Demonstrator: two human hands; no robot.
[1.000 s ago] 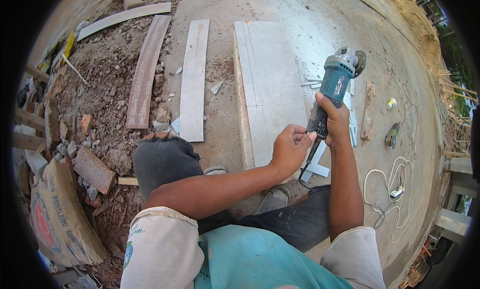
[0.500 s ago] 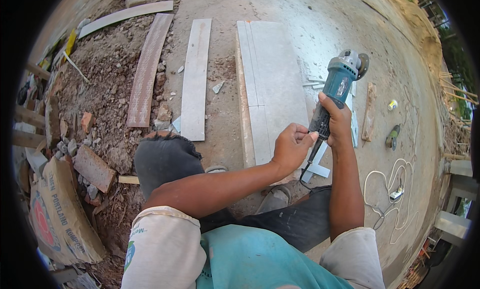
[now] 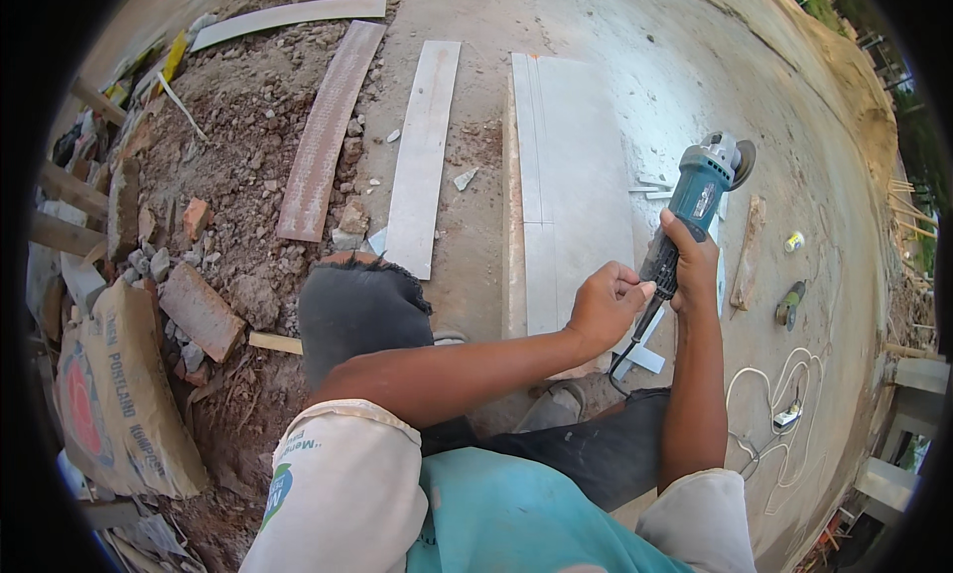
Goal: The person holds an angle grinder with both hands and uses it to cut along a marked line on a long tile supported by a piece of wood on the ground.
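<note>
A teal and black angle grinder is held up at an angle, its disc toward the far right. My right hand wraps round the black handle, thumb along the body. My left hand is closed, with thumb and fingertips pinched at the handle's rear end near the black cord. What lies between those fingertips is hidden. Left of the grinder, a large grey tile slab with thin marked lines rests on a pale support.
Cut tile strips lie to the left, beside rubble and a cement bag. White offcuts sit under the grinder. At right are a wood piece, a second grinder, a small can and a coiled cable.
The whole view has shifted, so most things sit farther right in the picture. The disc's holes showed before; now its face looks smeared. Both hands keep their hold on the grinder.
</note>
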